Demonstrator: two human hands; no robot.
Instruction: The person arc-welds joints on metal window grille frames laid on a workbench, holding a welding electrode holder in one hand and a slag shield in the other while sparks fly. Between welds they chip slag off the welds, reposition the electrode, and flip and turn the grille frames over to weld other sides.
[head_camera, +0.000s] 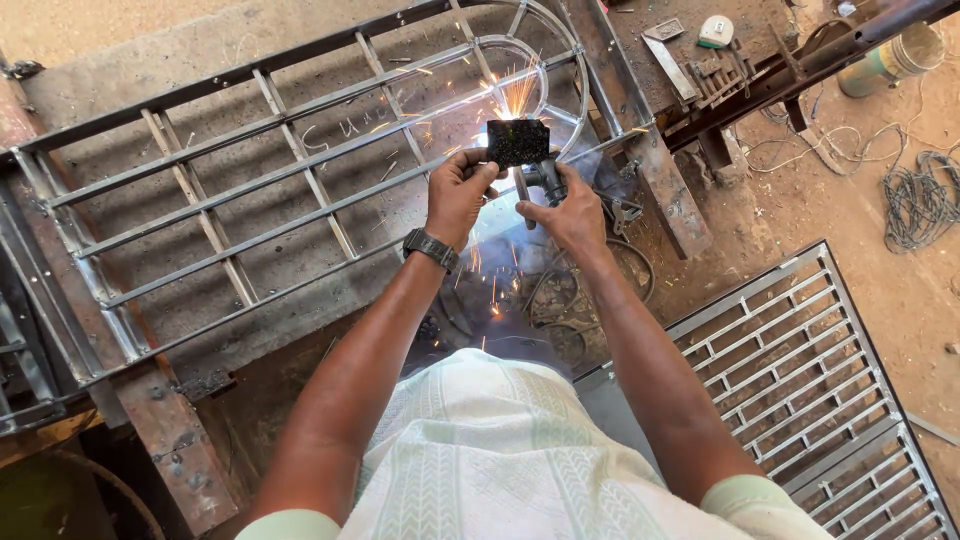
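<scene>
Over the metal grille (300, 190), left hand (458, 195) grips a dark shield (517, 142) against sparks; right hand (572, 215) clasps the welding holder (545, 180) at the joint.

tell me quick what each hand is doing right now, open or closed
Left hand: closed, holding a dark welding shield glass.
Right hand: closed around the welding electrode holder.
</scene>
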